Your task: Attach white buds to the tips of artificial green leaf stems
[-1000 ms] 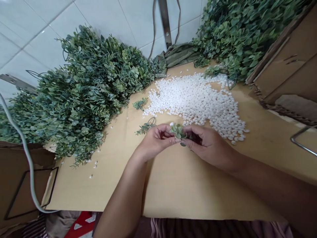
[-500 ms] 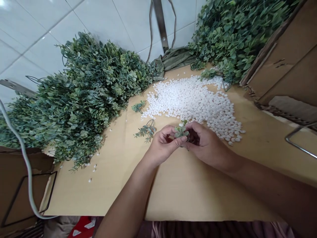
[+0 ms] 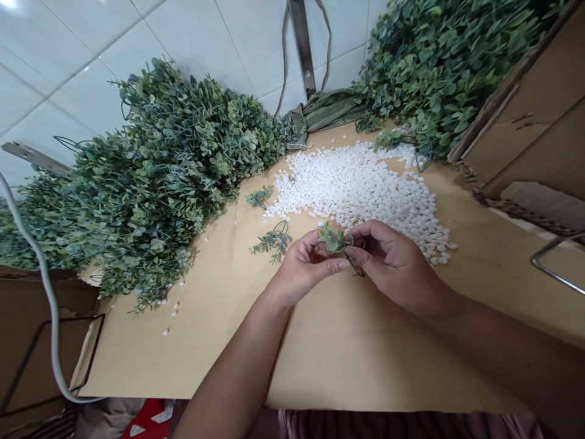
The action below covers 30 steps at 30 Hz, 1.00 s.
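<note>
Between my two hands is a small artificial leaf sprig (image 3: 333, 239) with green leaves and a dark stem. My left hand (image 3: 305, 268) is closed on its leafy side, thumb stretched along below the leaves. My right hand (image 3: 388, 259) pinches the sprig near its stem, with the fingers curled. Just behind the hands spreads a heap of small white pellets (image 3: 356, 183). A loose sprig with a looped stem (image 3: 273, 241) lies left of my left hand, and a smaller sprig (image 3: 259, 197) lies farther back by the pellets.
A big pile of artificial greenery (image 3: 173, 177) covers the left side; another pile (image 3: 439, 79) stands at the back right beside a cardboard box (image 3: 539, 116). A dark green cloth (image 3: 331, 110) lies against the tiled wall. Stray pellets dot the cardboard tabletop (image 3: 219, 341). A white cable (image 3: 48, 292) hangs at left.
The sprig has turned in my fingers, and its leaves now tip to the left with the stem showing. My right hand has shifted slightly right. The view has moved a little.
</note>
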Each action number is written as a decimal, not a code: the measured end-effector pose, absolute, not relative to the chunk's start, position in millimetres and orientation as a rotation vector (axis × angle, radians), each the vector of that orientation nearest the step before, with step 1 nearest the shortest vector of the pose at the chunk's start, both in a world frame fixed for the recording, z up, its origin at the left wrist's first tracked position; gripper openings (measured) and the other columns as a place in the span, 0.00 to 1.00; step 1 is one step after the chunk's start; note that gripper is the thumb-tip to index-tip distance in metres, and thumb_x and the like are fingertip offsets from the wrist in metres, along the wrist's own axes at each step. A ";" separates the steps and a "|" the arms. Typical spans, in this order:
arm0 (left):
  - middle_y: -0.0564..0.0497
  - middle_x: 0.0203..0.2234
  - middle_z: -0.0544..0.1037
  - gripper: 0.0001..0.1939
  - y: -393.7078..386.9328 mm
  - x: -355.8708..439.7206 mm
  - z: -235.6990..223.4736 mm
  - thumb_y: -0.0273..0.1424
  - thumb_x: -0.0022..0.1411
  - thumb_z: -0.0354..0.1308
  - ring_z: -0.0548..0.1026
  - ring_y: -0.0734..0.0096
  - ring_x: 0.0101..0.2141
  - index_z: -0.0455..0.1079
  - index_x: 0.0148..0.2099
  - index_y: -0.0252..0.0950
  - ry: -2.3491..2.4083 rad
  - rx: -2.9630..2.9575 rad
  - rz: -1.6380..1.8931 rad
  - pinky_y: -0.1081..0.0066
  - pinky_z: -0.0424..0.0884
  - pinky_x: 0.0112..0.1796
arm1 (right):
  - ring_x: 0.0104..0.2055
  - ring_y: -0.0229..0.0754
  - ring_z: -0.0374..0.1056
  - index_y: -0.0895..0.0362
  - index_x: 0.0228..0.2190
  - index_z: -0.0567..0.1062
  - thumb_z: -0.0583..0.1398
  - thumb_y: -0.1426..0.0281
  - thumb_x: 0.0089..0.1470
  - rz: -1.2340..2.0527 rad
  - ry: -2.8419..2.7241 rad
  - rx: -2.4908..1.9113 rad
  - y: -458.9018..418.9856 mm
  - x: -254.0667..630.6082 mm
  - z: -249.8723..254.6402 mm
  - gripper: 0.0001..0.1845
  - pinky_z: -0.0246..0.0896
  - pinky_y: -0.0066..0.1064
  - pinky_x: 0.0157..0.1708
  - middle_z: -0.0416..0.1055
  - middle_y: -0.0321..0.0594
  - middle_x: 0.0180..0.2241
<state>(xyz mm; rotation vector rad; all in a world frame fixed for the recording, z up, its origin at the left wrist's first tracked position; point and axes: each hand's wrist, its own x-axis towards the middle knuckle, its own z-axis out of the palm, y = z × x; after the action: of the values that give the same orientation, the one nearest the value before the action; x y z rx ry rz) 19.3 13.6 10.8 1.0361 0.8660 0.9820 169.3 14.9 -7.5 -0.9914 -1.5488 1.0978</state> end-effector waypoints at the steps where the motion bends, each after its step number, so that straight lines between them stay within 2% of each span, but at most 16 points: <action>1: 0.55 0.25 0.75 0.10 13.4 19.5 10.5 0.28 0.44 0.67 0.72 0.76 0.29 0.71 0.30 0.35 0.860 1.039 0.995 0.72 0.69 0.36 | 0.25 0.37 0.61 0.57 0.30 0.67 0.56 0.70 0.50 1.118 -1.539 -0.964 14.5 168.7 -7.0 0.03 0.58 0.29 0.24 0.64 0.36 0.24; 4: 0.55 0.22 0.73 0.08 12.6 21.2 10.5 0.30 0.46 0.66 0.71 0.77 0.25 0.70 0.28 0.35 0.857 1.016 1.028 0.72 0.69 0.33 | 0.24 0.36 0.61 0.57 0.29 0.67 0.56 0.71 0.50 1.144 -1.523 -0.922 13.1 167.4 -5.9 0.02 0.59 0.28 0.24 0.64 0.35 0.23; 11: 0.56 0.18 0.70 0.15 10.1 30.7 11.3 0.34 0.39 0.68 0.70 0.75 0.23 0.65 0.24 0.34 0.932 1.011 0.987 0.70 0.69 0.31 | 0.23 0.35 0.62 0.57 0.28 0.66 0.55 0.72 0.51 1.176 -1.462 -0.932 12.8 165.1 -8.3 0.02 0.61 0.28 0.24 0.64 0.34 0.21; 17: 0.56 0.21 0.71 0.16 7.8 35.3 9.7 0.33 0.41 0.68 0.70 0.77 0.25 0.64 0.28 0.35 0.964 0.998 1.065 0.73 0.68 0.31 | 0.24 0.35 0.63 0.57 0.28 0.67 0.55 0.71 0.50 1.141 -1.456 -0.979 17.6 165.4 -13.0 0.02 0.62 0.28 0.24 0.65 0.35 0.23; 21: 0.58 0.19 0.68 0.15 10.2 33.9 7.3 0.34 0.41 0.67 0.67 0.79 0.23 0.63 0.28 0.35 1.038 1.076 1.079 0.75 0.65 0.28 | 0.27 0.38 0.64 0.57 0.30 0.68 0.56 0.71 0.48 1.179 -1.504 -1.007 21.0 167.4 -15.2 0.04 0.63 0.31 0.29 0.67 0.37 0.25; 24: 0.59 0.17 0.64 0.12 13.1 31.2 4.2 0.31 0.42 0.64 0.63 0.79 0.22 0.62 0.27 0.36 1.132 1.159 1.116 0.76 0.61 0.27 | 0.32 0.41 0.66 0.58 0.32 0.70 0.56 0.70 0.46 1.212 -1.525 -1.056 22.9 168.7 -14.9 0.08 0.63 0.34 0.34 0.70 0.39 0.29; 30: 0.60 0.17 0.60 0.10 8.1 34.5 2.6 0.23 0.41 0.56 0.58 0.81 0.21 0.57 0.25 0.37 1.235 1.236 1.095 0.77 0.56 0.24 | 0.28 0.40 0.65 0.58 0.30 0.71 0.57 0.67 0.45 1.236 -1.519 -1.133 23.8 169.5 -11.2 0.09 0.61 0.33 0.31 0.70 0.38 0.25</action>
<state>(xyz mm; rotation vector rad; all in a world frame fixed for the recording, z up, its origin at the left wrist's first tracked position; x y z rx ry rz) 34.5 8.1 2.6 1.2363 1.2346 1.0951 169.5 23.8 -11.2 -1.1327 -1.5191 1.2360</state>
